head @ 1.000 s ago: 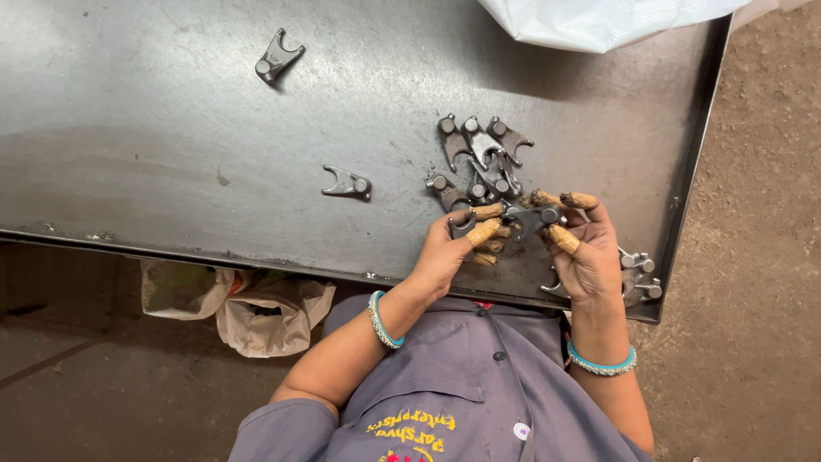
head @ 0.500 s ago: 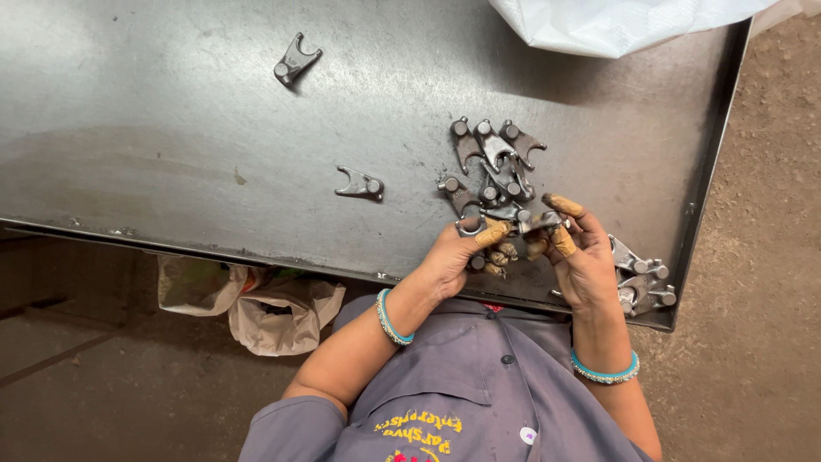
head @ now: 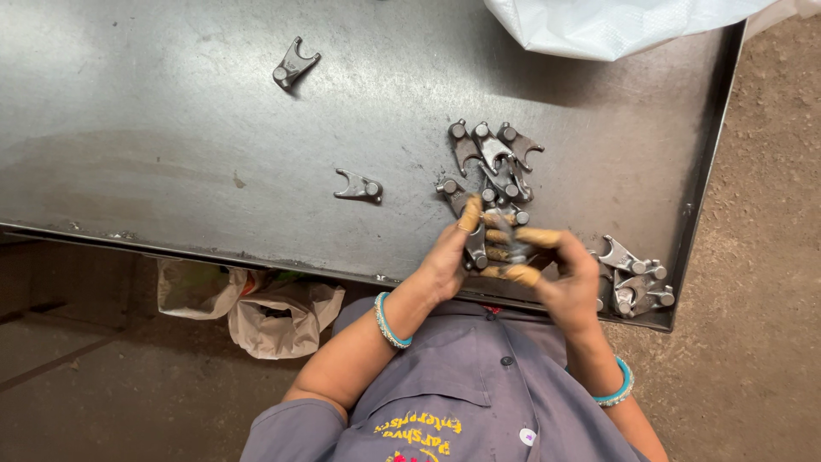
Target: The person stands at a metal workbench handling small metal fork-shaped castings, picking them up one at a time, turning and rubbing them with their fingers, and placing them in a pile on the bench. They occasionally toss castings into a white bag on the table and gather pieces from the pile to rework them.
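Note:
Both my hands meet over the near edge of a dark steel table (head: pixel 171 154), each wearing tan finger covers. My left hand (head: pixel 449 252) and my right hand (head: pixel 564 274) together grip a small grey forged fork-shaped metal part (head: pixel 477 248). Just beyond my fingers lies a pile of several like parts (head: pixel 492 162). A smaller heap of the same parts (head: pixel 637 278) sits by my right hand at the table's near right corner.
Two single fork parts lie apart on the table, one mid-table (head: pixel 359 186) and one far left (head: pixel 295 64). A white plastic sack (head: pixel 616 26) rests at the far right. A crumpled bag (head: pixel 256 308) lies on the floor under the table edge.
My hands have stayed together on the part, shifting a little nearer to me. The view has drifted, so the table's things sit lower and further right in the frame.

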The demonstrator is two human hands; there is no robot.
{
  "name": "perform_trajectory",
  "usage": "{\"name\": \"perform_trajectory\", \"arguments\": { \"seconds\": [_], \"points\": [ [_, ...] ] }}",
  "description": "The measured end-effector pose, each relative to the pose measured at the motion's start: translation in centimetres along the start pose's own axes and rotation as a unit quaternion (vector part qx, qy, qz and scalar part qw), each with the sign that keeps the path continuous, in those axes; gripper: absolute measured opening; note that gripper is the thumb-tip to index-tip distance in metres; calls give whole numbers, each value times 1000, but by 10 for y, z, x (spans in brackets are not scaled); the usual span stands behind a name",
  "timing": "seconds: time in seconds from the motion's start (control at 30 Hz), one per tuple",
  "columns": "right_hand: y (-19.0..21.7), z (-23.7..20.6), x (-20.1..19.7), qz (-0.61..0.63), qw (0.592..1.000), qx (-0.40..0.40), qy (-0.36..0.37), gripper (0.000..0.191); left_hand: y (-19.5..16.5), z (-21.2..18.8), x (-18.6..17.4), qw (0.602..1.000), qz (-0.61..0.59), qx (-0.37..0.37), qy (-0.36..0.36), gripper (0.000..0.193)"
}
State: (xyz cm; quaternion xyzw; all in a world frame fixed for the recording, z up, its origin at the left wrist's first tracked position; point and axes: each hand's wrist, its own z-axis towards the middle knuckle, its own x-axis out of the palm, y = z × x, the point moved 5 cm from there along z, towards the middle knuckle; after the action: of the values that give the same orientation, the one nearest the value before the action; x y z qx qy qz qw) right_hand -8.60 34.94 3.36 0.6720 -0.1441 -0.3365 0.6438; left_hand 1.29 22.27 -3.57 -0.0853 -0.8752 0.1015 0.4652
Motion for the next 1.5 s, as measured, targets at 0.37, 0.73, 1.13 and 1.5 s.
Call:
{"name": "perform_trajectory", "arguments": {
  "seconds": [0.37,0.73,1.13,1.5],
  "points": [
    [8,57,8,-279,954,18,-109,55,-56,-12,-43,964,164,186,-97,36],
    [2,61,-19,-335,938,-13,-89,26,-68,-27,-47,888,313,279,-190,39],
    [27,38,-20,-317,942,-5,-109,41,-74,-17,-36,874,364,246,-207,34],
    [-38,14,-48,-107,969,135,-177,36,-67,1,-63,942,180,263,-108,44]
  ]
}}
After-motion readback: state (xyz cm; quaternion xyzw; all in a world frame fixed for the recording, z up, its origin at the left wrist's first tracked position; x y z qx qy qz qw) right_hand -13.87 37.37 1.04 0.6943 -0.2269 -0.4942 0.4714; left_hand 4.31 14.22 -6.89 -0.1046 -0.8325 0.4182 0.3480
